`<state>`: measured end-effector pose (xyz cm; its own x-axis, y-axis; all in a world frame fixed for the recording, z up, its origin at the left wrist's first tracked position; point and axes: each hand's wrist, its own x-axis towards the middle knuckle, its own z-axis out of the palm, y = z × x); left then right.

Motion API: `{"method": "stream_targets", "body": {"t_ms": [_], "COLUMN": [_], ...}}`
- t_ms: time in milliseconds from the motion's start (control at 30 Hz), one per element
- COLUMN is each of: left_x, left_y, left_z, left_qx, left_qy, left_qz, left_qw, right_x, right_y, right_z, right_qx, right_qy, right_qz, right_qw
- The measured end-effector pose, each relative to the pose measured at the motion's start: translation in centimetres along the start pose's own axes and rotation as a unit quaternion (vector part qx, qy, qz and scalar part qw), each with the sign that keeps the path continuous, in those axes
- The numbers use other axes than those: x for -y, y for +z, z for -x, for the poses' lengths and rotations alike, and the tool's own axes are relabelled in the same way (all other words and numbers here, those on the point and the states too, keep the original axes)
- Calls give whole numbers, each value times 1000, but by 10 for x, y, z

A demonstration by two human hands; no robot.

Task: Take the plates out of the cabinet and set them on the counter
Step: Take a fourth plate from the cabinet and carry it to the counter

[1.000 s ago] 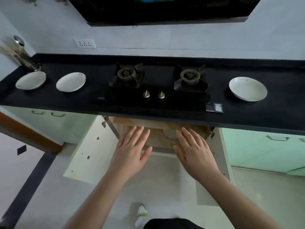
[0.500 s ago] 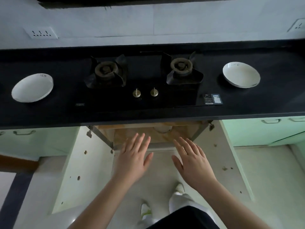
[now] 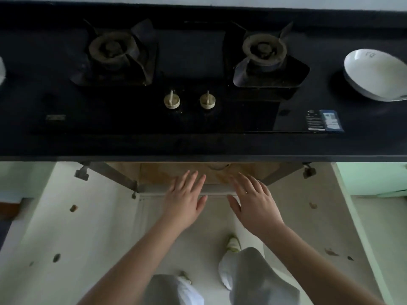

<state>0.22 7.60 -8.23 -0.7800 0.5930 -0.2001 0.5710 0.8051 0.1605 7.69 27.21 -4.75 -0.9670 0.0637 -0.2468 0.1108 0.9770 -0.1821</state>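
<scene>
Both my hands are empty, fingers spread flat: left hand (image 3: 184, 203) and right hand (image 3: 253, 201) level at the open cabinet (image 3: 176, 172) mouth. Any plates left lie ahead and below, hidden under the surface (image 3: 198, 146). 1 plate (image 3: 376, 73) already sits far right; neither hand is nearer.

A black worktop (image 3: 198, 146) runs across the room, with a two-burner gas stove (image 3: 189, 69) sunk into it and two round knobs (image 3: 189, 100) at its front. A pale wall (image 3: 264, 1) rises behind. Below, pale green cupboard fronts (image 3: 372, 177) and a light floor (image 3: 198, 238) sit in dim, soft light.
</scene>
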Motion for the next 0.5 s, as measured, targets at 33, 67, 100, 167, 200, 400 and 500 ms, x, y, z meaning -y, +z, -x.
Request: {"method": "stream_targets", "body": {"t_ms": [33,67,100,167,200,400,500], "left_x": [3,6,9,17,21,48,59], "left_y": [13,26,39,65,77,133,159], "left_z": [-10,-20,-31,-51,-62,-123,-144], "left_qx": [-8,-16,-26,-54,-71,-90,-113], "left_qy": [-1,-1,2,6,7,15,17], "left_qz": [4,8,10,9,9,-27,-54], "left_qw": [1000,1000,1000,998,997,995,992], "right_x": [-5,-10,-16,-25,-29,-62,-72], "right_y": [14,27,41,66,78,132,154], "right_z": [-11,-22,-34,-58,-70,-132,-153], "right_qx": [1,2,2,-4,-2,-29,-47], "right_qy": [3,6,9,9,6,31,27], "right_qz": [3,7,10,16,22,18,29], "right_qw": [1000,1000,1000,1000,1000,999,998]}}
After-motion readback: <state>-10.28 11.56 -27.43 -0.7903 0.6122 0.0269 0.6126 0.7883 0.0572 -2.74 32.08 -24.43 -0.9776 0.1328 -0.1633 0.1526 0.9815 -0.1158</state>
